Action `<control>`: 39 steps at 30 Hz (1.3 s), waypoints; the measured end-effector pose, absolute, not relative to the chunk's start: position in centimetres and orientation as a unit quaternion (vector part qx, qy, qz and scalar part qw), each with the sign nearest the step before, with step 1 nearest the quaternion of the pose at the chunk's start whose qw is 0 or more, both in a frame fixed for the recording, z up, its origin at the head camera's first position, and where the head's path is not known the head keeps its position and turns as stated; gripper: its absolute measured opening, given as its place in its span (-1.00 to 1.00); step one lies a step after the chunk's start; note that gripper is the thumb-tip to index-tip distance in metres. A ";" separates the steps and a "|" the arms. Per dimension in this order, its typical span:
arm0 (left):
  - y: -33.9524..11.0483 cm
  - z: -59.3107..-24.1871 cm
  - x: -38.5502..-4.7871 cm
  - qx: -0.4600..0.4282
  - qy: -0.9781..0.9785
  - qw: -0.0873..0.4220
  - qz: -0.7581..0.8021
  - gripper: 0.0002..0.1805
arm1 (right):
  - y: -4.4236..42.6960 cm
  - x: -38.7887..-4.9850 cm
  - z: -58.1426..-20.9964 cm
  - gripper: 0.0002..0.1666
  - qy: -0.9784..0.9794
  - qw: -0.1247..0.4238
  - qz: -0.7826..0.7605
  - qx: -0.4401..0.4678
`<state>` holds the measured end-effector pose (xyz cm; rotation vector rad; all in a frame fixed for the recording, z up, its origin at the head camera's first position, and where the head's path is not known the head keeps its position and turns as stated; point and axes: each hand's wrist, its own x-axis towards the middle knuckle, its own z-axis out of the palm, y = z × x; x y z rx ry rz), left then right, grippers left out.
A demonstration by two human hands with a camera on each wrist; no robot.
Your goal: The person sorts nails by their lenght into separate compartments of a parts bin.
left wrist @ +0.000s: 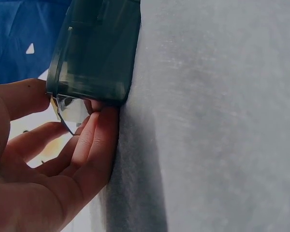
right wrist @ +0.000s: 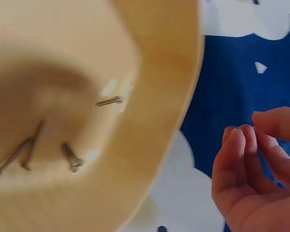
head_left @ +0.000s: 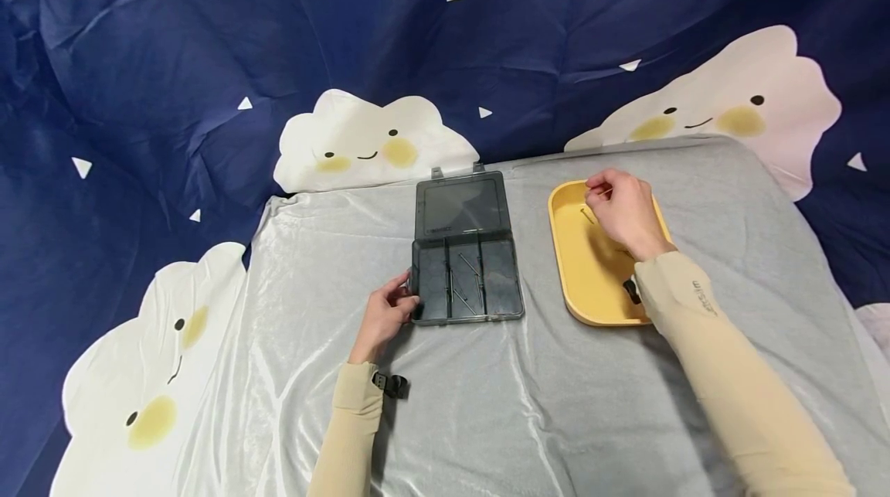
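Observation:
On the grey cloth lies a dark see-through compartment box (head_left: 431, 280), its lid (head_left: 462, 203) folded back. Several long screws (head_left: 466, 300) lie in its middle compartment. At the box's left side, my left hand (head_left: 385, 313) grips the edge, thumb at the rim and fingers lower down beside a clear latch (left wrist: 70, 113). Over the far part of a yellow tray (head_left: 577, 292) is my right hand (head_left: 626, 207), with thumb and fingertips drawn together. Whether anything thin sits between them is unclear. Several screws (right wrist: 108, 101) lie in the tray.
Grey cloth (head_left: 473, 396) covers the table and shows between the box and the tray. Behind it hangs a dark blue curtain (head_left: 389, 25) with clouds and small white triangles. The tray's raised wall (right wrist: 169, 96) stands between its screws and the cloth.

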<state>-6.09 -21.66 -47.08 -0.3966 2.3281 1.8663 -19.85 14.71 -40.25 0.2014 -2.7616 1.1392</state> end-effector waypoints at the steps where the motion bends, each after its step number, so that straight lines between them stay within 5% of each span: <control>1: -21.7 -47.1 -6.1 -0.131 0.772 0.066 0.618 -0.37 | 14.8 -20.1 -40.5 -0.75 -0.922 0.064 0.376 0.070; 17: -21.7 -47.2 -6.1 -0.121 0.781 0.063 0.610 -0.36 | 16.2 -23.1 -45.5 -0.46 -0.954 -0.148 0.204 0.161; 39: -21.8 -47.2 -6.1 -0.119 0.779 0.065 0.613 -0.35 | 15.7 -23.6 -47.2 -0.74 -0.962 -0.090 0.167 0.195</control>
